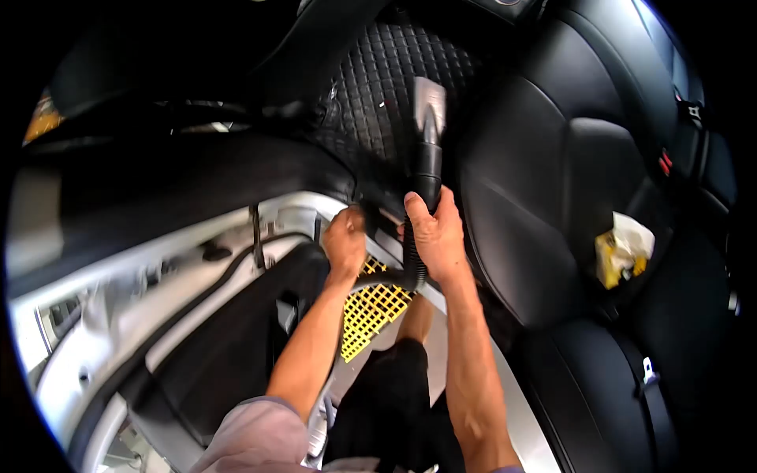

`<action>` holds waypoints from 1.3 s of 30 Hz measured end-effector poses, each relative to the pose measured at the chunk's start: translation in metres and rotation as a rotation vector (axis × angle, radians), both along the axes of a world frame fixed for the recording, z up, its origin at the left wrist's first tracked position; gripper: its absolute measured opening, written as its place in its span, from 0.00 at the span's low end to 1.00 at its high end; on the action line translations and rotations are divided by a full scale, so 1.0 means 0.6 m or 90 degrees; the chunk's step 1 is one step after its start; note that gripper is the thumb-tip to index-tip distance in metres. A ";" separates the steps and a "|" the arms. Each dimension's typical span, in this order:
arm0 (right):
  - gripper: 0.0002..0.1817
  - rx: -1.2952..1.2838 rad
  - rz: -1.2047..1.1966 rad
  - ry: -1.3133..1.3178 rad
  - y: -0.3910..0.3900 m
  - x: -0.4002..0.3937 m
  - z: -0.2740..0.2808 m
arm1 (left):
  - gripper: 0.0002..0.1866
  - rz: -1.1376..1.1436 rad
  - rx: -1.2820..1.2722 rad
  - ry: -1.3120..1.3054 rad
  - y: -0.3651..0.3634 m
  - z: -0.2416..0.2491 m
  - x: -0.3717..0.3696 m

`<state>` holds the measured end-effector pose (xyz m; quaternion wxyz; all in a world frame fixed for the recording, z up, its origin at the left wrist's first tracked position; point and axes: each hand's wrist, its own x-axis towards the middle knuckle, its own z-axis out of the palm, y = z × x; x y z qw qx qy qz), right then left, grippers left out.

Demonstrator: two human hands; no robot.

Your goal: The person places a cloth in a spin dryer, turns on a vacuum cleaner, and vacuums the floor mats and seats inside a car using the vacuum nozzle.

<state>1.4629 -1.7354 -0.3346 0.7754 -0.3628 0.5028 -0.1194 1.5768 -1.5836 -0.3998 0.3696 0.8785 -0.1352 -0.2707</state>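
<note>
Vacuum wand was inside the car, over the quilted black floor mat, alongside the black seat. Its flat, see-through nozzle pointed away from the person, toward the far part of the mat. Couldn't tell if the nozzle touched the mat.

Right hand had the wand: fingers wrapped around the lower part, thumb along the top. Ribbed hose ran down from the grip, then bent left, passing close to the left wrist.

Left hand was left of the wand, well apart from the nozzle, at the pale door-opening frame. Fingers curled in and partly blurred; couldn't tell whether they held anything or how firmly they touched the frame.

Small white speck on the mat, left of the nozzle. Yellow-and-white soft packet lay on the black upholstery to the right, with a red buckle above it in view. Below the hands: yellow grating on the ground outside, next to the person's bare lower leg. Dark door panel filled the lower left.
</note>
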 end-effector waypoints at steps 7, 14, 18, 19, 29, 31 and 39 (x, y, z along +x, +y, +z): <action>0.42 -0.066 -0.031 0.019 -0.125 0.164 -0.144 | 0.16 -0.404 0.227 -0.477 -0.098 -0.202 0.070; 0.41 -0.323 -0.129 0.277 -0.275 0.295 -0.262 | 0.09 -0.470 0.210 -0.462 -0.102 -0.206 0.083; 0.40 -0.301 -0.013 0.375 -0.343 0.341 -0.378 | 0.09 -0.476 0.190 -0.438 -0.095 -0.217 0.090; 0.40 -0.361 0.017 0.429 -0.334 0.352 -0.382 | 0.09 -0.494 0.174 -0.425 -0.120 -0.212 0.092; 0.42 -0.222 0.460 0.361 -0.139 0.238 -0.242 | 0.23 -0.564 0.181 -0.443 -0.104 -0.229 0.104; 0.42 -0.185 0.447 0.323 -0.172 0.234 -0.227 | 0.21 -0.567 0.184 -0.447 -0.115 -0.220 0.101; 0.33 -0.398 -0.065 0.217 -0.435 0.301 -0.166 | 0.14 -0.545 0.093 -0.473 -0.102 -0.231 0.105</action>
